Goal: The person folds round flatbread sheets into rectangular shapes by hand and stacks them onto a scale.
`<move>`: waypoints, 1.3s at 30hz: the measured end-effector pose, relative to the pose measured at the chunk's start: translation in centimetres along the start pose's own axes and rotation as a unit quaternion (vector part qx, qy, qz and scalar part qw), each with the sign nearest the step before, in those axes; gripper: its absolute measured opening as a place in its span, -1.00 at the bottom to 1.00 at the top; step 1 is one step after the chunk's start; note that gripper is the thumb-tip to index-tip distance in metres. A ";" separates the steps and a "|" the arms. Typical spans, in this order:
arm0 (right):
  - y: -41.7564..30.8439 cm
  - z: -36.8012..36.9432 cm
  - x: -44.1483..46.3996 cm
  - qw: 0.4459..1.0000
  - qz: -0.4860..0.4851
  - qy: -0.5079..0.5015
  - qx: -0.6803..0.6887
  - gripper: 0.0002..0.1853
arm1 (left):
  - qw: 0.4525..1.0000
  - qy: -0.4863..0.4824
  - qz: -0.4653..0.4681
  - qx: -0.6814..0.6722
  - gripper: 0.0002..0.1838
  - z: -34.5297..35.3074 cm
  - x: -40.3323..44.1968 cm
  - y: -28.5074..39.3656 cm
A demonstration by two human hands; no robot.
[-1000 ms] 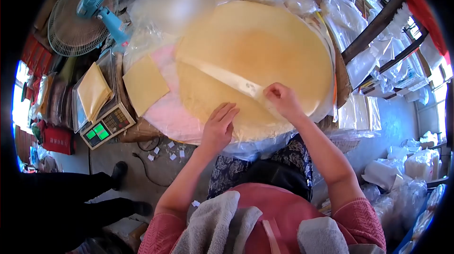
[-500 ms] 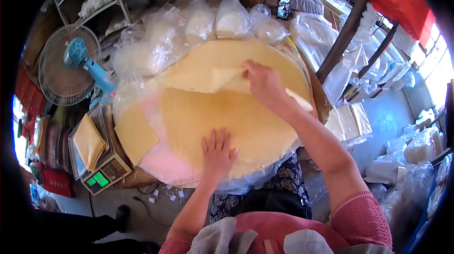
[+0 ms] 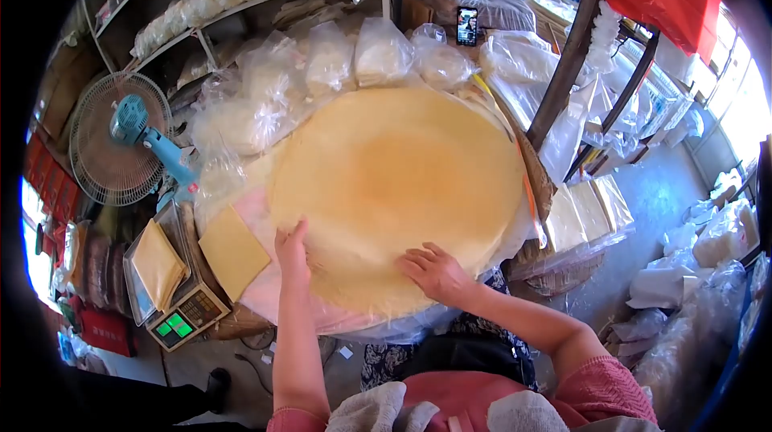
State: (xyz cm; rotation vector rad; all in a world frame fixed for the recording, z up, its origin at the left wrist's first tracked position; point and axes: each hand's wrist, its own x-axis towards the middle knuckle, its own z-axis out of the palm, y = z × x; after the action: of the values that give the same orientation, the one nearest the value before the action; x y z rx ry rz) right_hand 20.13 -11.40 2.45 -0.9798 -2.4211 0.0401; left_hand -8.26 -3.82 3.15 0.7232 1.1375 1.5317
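A large, thin, round yellowish pancake [image 3: 386, 183], browner in its middle, lies spread on a stack of similar sheets with pink cloth or film showing at the lower left. My left hand [image 3: 292, 251] is at its lower left edge, fingers curled and thumb up, seeming to pinch the rim; the fingertips are partly hidden. My right hand [image 3: 438, 273] rests on the near part of the pancake, fingers stretched out and holding nothing. A folded yellow piece [image 3: 235, 251] lies left of my left hand.
A digital scale [image 3: 189, 315] carrying folded sheets [image 3: 158, 263] stands at the left, near a blue fan [image 3: 133, 122]. Plastic-bagged stacks [image 3: 330, 58] line the back. A phone [image 3: 466, 26] stands behind. Wrapped sheets [image 3: 583, 211] sit at the right. Another person's leg shows lower left.
The top sheet's raised, folded edge is now laid flat. My right hand has come down toward me onto the near part; my left hand has moved left to the rim.
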 end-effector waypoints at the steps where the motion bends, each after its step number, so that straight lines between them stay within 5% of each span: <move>1: -0.4 -0.2 -0.7 1.000 0.025 -0.007 0.005 -0.52 | 0.993 0.026 0.020 0.110 -0.60 0.7 0.7 0.4; 4: -0.7 -1.2 -2.2 0.995 0.095 -0.021 0.010 -0.41 | 0.976 -0.015 0.105 0.190 -0.59 5.0 2.2 2.9; 9: 2.7 -3.6 -5.1 0.983 0.178 0.029 -0.041 -0.27 | 0.970 -0.071 0.233 0.017 -0.59 10.6 -2.0 10.5; 12: 5.1 -5.0 -6.4 0.969 0.183 0.129 -0.100 -0.37 | 0.965 -0.022 0.260 -0.008 -0.59 7.8 -2.6 9.9; 18: 7.0 -6.8 -8.5 0.982 0.131 0.067 -0.119 -0.59 | 0.984 0.070 0.086 0.141 -0.66 -4.0 -0.6 -2.2; 25: 10.1 -8.6 -7.9 0.986 0.158 -0.036 -0.034 -0.65 | 0.976 0.127 0.000 0.179 -0.74 -3.8 -0.6 -1.5; 31: 8.4 -13.1 -4.0 0.990 0.111 0.081 0.019 -0.68 | 0.983 0.131 0.049 0.119 -0.88 -4.1 -1.6 0.7; 37: 6.7 -8.6 -8.3 0.944 0.249 -0.018 0.217 -0.82 | 0.988 0.096 -0.008 0.119 -0.67 -5.7 0.0 4.5; 39: 7.3 -7.2 -8.7 0.882 0.376 0.046 0.281 -0.89 | 0.996 0.036 0.080 -0.028 -0.39 -2.7 1.0 5.1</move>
State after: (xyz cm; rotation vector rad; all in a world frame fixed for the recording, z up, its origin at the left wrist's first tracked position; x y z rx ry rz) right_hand 33.48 -12.93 3.10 -1.4963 -1.6349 0.8906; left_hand -12.83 -3.65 6.74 0.7412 1.1076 1.7290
